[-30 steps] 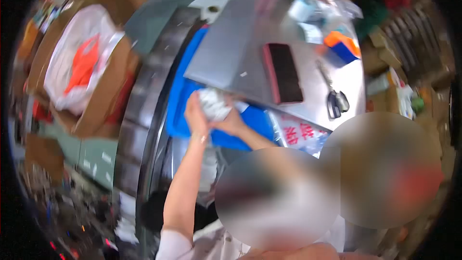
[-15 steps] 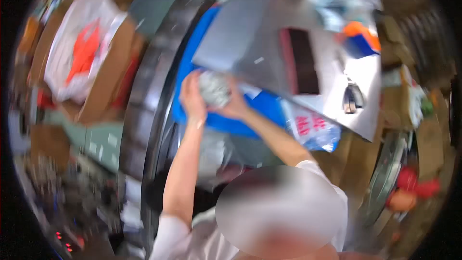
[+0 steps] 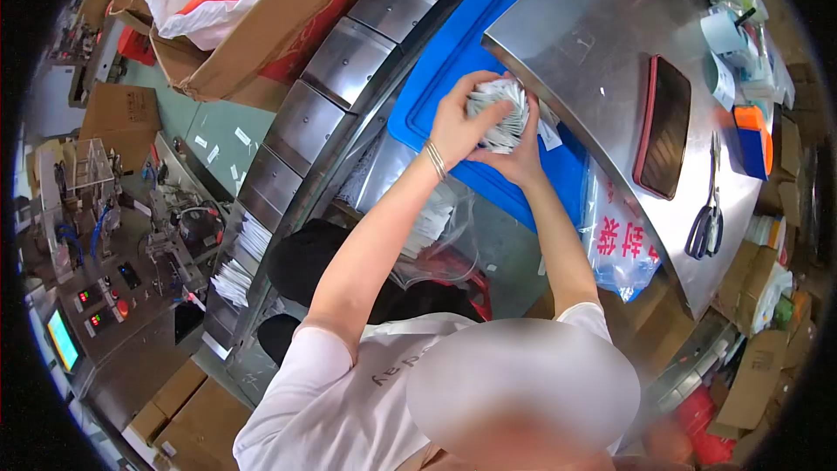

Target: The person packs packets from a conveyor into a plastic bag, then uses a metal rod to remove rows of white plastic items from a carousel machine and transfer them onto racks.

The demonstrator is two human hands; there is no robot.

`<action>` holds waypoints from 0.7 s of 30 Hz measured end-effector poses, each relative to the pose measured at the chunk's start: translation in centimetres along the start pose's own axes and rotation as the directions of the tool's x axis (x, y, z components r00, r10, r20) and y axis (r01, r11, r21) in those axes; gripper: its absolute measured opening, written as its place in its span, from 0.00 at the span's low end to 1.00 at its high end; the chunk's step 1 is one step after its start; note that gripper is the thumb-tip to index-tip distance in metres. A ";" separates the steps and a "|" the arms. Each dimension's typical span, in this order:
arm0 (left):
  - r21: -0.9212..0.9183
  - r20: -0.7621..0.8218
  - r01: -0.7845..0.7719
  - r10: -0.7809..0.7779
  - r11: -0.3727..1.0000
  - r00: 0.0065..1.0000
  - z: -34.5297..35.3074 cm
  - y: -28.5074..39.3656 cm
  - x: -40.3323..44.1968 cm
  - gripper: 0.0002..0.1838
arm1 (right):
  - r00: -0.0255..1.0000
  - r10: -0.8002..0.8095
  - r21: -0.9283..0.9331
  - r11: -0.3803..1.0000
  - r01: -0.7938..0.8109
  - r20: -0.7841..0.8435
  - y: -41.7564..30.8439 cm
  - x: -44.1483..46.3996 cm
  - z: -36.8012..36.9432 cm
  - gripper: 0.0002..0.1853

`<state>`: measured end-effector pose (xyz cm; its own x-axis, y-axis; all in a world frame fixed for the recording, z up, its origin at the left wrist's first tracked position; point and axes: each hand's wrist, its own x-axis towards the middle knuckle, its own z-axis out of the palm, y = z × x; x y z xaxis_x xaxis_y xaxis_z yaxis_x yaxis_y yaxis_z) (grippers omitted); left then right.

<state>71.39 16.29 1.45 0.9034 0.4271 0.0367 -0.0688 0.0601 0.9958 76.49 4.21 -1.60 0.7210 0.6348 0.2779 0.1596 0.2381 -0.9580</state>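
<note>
A round bundle of white paper packets (image 3: 508, 131), edges facing up, is held between both hands over the blue plastic tray (image 3: 418, 105). My left hand (image 3: 464, 120) wraps its near left side, thumb across the top. Closed around the lower right side is my right hand (image 3: 521, 159), its fingers partly hidden by the bundle. Just right of the hands, a white slip (image 3: 549, 131) lies by the edge of the metal table (image 3: 575, 44).
On the metal table are a phone (image 3: 664, 126) in a red case, scissors (image 3: 708, 218) and a tape dispenser (image 3: 751, 141). A segmented conveyor (image 3: 344, 61) curves along the left, carrying white packets (image 3: 253, 240). Beyond it stands a lined cardboard box (image 3: 253, 35).
The view has turned and sharpened, so the table and box appear shifted. Both hands still hold the bundle, and my left thumb now lies across its top.
</note>
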 end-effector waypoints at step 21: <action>-0.342 -0.110 0.253 -0.306 0.905 0.946 1.4 0.7 0.4 0.19 | 1.000 0.021 -0.126 0.992 -0.023 -0.023 0.0 -0.2 -0.4 0.60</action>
<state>72.31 15.19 2.27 0.8291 0.4845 -0.2792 0.0219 0.4708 0.8820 76.59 3.80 -1.72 0.7397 0.6222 0.2563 0.2264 0.1286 -0.9655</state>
